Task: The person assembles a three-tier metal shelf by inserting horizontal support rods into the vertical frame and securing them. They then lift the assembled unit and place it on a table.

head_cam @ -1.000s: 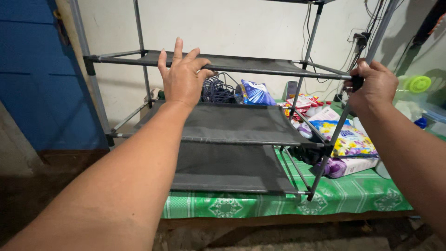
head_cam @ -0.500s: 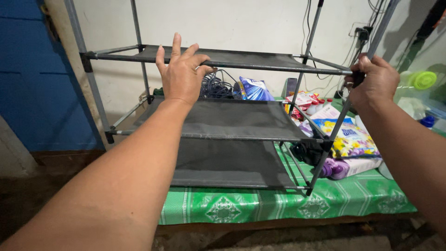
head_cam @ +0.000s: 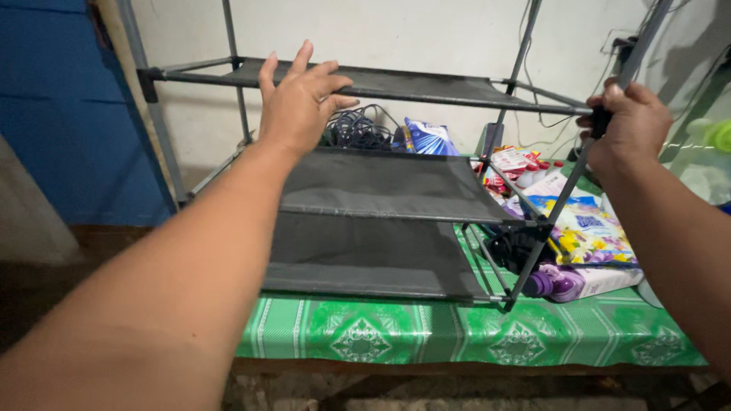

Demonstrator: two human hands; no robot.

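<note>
Both hands steadying the rack point(head_cam: 381, 186) at the table's point(head_cam: 457, 335) front edge: left hand point(head_cam: 301, 99) resting loosely on the top shelf point(head_cam: 426, 82), right hand point(head_cam: 628, 125) clamped round the corner pole point(head_cam: 563, 194) (packets point(head_cam: 586, 228) crowd behind). Looks like positioning; needs an even two-handed lift.

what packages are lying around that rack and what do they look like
Blue and white pouch: behind the middle shelf, crumpled.
Red and white packets: right of the rack, small, piled.
Yellow and purple flowered bag: on the green tablecloth, flat.
Purple pouch: by the rack's front foot.
</note>
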